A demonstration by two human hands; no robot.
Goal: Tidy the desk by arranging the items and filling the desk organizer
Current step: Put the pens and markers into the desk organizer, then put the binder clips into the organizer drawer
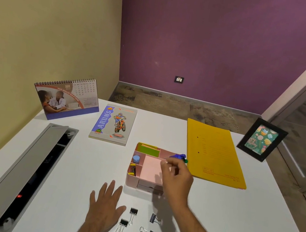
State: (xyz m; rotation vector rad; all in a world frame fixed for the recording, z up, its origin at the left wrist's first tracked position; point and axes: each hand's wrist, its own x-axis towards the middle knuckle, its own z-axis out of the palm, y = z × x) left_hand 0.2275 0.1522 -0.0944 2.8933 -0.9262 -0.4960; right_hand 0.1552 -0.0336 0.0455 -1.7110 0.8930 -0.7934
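Below, right hand over boxy pink organizer, perhaps plastic

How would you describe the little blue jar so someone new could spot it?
Find the pink organizer in the middle of the white desk. The blue jar sits in its small left compartment, between green sticky notes and a yellow item; it's the only round thing there.

- Desk organizer mid-desk; notebook behind-left, folder right.
- Calendar far left; picture frame far right.
- Binder clips before organizer.
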